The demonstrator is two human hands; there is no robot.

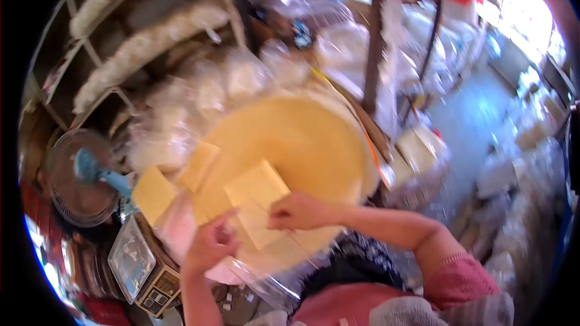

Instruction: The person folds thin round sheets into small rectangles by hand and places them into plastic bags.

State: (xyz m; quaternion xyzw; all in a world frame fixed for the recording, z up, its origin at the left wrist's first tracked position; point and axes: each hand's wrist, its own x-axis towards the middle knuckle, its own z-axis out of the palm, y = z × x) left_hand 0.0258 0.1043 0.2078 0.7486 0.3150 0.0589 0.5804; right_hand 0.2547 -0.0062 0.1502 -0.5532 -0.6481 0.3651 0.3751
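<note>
A stack of pale yellow square sheets lies on the round yellow table. Over its lower side is a paler sheet, between my two hands. My right hand is closed at the right edge of that sheet, its fingertips pinched together. At the left edge is my left hand, thumb and fingers curved and apart, with nothing visible between them. Two more yellow stacks, one at the table's left side and one farther left, are near the left hand.
Clear plastic bags line the table's far edge. A fan with a blue part stands at the left, above a box with a clear-lidded tray. Wrapped stacks sit at the right, beside a dark post.
</note>
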